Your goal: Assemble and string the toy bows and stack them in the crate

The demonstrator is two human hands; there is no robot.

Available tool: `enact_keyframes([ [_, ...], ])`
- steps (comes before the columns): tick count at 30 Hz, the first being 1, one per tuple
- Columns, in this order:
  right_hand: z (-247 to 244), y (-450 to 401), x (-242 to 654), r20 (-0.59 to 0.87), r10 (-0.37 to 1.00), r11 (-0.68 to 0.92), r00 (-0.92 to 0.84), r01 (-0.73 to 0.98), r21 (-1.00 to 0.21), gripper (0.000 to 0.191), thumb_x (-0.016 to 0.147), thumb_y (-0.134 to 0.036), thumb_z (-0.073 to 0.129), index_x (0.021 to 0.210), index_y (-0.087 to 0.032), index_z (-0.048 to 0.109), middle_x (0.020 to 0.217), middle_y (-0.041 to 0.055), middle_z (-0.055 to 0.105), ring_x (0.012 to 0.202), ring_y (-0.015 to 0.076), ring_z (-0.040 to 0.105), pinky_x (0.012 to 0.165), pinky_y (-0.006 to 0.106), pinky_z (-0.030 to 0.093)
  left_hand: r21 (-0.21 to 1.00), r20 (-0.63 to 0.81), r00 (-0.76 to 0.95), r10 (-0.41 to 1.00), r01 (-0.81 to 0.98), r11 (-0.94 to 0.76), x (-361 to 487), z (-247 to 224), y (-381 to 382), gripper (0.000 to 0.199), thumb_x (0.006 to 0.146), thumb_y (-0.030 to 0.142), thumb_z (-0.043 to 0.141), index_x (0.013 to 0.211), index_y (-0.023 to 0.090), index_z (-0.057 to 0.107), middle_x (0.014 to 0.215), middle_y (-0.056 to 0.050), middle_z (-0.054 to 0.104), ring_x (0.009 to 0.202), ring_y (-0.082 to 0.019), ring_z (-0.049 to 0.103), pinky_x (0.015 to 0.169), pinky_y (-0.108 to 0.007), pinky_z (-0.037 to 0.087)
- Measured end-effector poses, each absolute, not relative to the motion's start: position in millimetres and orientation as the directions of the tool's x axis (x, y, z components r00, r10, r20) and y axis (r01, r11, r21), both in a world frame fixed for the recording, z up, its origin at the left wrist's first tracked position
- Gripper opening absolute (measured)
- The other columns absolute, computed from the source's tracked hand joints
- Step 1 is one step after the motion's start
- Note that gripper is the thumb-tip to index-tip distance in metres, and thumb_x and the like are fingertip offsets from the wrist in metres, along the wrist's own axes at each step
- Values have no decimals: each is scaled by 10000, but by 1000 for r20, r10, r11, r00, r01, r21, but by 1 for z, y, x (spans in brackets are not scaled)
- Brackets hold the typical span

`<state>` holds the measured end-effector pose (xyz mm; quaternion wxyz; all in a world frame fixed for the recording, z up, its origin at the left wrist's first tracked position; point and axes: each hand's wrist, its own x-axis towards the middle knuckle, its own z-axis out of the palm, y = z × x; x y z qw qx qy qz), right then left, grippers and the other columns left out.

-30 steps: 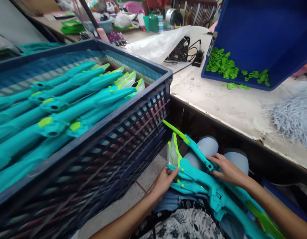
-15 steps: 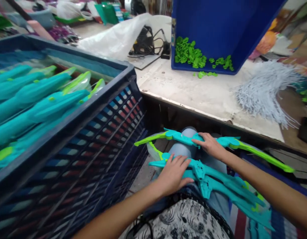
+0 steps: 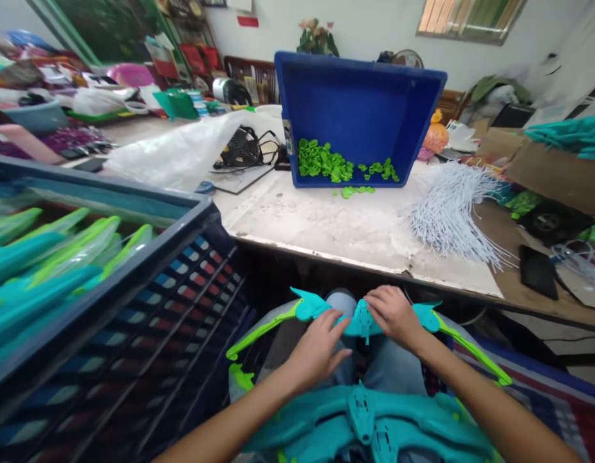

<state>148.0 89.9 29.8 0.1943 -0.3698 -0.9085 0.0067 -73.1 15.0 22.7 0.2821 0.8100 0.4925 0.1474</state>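
Note:
A teal toy bow (image 3: pixel 365 320) with lime green limbs lies across my knees below the table edge. My right hand (image 3: pixel 391 315) rests on it just right of its middle, fingers bent over the teal part. My left hand (image 3: pixel 321 344) is at the bow's left half, fingertips touching it and thumb apart. Closer to my body, more teal bows (image 3: pixel 326 411) lie stacked across my lap under my forearms. On the left, a dark blue crate (image 3: pixel 133 283) holds several teal and green bows (image 3: pixel 41 257), some with clear plastic on their limbs.
On the white table (image 3: pixel 307 222) a blue bin (image 3: pixel 355 116) lies on its side with small green pieces (image 3: pixel 326 161) inside. White ties (image 3: pixel 456 212) are heaped to the right. A small black fan (image 3: pixel 242 146) and plastic sheet (image 3: pixel 176 151) sit left. A black device (image 3: pixel 537 271) lies right.
The view has tilted up and shifted right. My left hand has moved off the nearer bows to the far bow, beside my right hand. The nearer bows now lie closer to my body.

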Motion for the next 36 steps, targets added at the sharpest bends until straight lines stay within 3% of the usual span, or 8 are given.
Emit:
enact_keyframes([
  [2, 51, 133, 132, 349, 749, 644, -563, 744, -180, 240, 916, -185, 474, 1022, -185, 689, 966, 97, 689, 932, 236, 573, 828, 377, 442, 577, 11, 524, 851, 692, -434, -46, 7, 40, 616, 821, 343, 633, 1368, 170, 407, 1428, -213, 402, 1323, -356, 379, 1047, -541, 368],
  [6, 77, 241, 93, 206, 913, 392, -352, 896, -210, 262, 904, -150, 490, 1077, -172, 685, 1103, 87, 675, 1038, 221, 562, 942, 333, 408, 486, -50, 549, 834, 743, -460, -10, -26, 59, 796, 757, 398, 716, 1418, 177, 331, 1481, -266, 297, 1279, -405, 432, 990, -566, 412],
  [12, 78, 369, 35, 221, 958, 225, -181, 955, -192, 328, 926, -254, 479, 1182, -111, 626, 1178, 152, 631, 1094, 257, 540, 920, 340, 408, 402, 86, 561, 823, 737, -544, -4, -76, 51, 985, 669, 402, 788, 1464, 230, 232, 1497, -264, 277, 1253, -423, 460, 939, -551, 462],
  [16, 71, 404, 12, 205, 967, 182, -149, 971, -152, 302, 908, -176, 455, 1122, -87, 647, 1111, 188, 645, 1084, 291, 532, 856, 358, 412, 397, 120, 568, 815, 724, -563, -4, -90, 55, 971, 673, 465, 769, 1459, 220, 254, 1479, -271, 311, 1225, -427, 488, 918, -542, 480],
  [21, 72, 358, 39, 216, 955, 226, -201, 969, -97, 337, 897, -207, 473, 1205, -188, 609, 1083, 137, 648, 1040, 271, 530, 840, 344, 390, 472, -94, 542, 835, 763, -442, -12, -50, 64, 907, 699, 422, 761, 1455, 239, 294, 1511, -254, 254, 1236, -426, 477, 940, -555, 462],
  [27, 65, 224, 135, 182, 898, 396, -401, 916, 61, 178, 876, -269, 542, 882, -170, 690, 808, 106, 638, 829, 241, 544, 762, 330, 398, 551, -264, 598, 757, 737, -391, -21, -11, 73, 1064, 601, 298, 851, 1479, 220, 253, 1547, -243, 141, 1337, -438, 334, 1030, -552, 381],
  [33, 49, 204, 177, 310, 785, 589, -537, 802, -104, 188, 882, -201, 531, 1015, -168, 659, 1176, 131, 631, 1077, 263, 531, 859, 390, 428, 708, -182, 639, 748, 613, -351, -22, -7, 76, 832, 758, 209, 633, 1479, 136, 224, 1565, -192, 136, 1417, -324, 220, 1120, -479, 278],
  [36, 51, 197, 177, 317, 788, 599, -528, 776, -197, 182, 886, -223, 538, 996, -163, 671, 1093, 118, 681, 1027, 264, 566, 856, 414, 429, 776, -261, 602, 754, 595, -207, -24, 3, 95, 675, 803, 241, 539, 1432, 106, 335, 1478, -178, 376, 1351, -291, 366, 1093, -407, 323],
])
